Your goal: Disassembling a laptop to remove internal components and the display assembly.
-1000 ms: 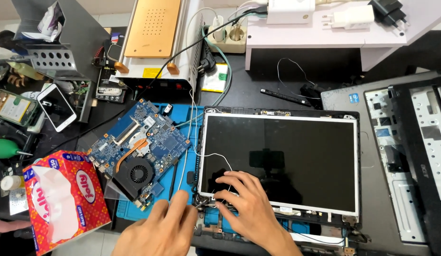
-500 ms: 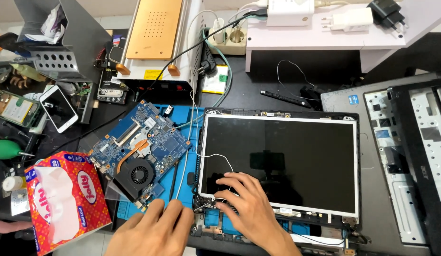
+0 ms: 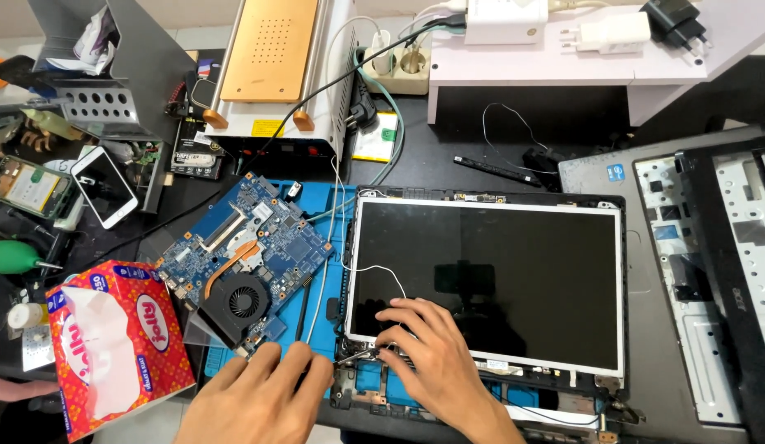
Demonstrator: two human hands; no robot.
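Your right hand (image 3: 427, 349) lies spread over the lower-left corner of the laptop screen panel (image 3: 489, 284), fingertips on its bottom edge. Your left hand (image 3: 263, 395), just left of that corner, seems to pinch a thin tool (image 3: 358, 355) pointing right toward it, and is nearer

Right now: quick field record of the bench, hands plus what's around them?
left hand: at the lower left corner of the laptop screen panel, fingertips by a thin metal tool
right hand: fingers on the panel's lower left edge
panel: flat, dark, white wire looped over it
left of panel: blue motherboard with fan, on blue mat
front left: red tissue box
far left: white phone
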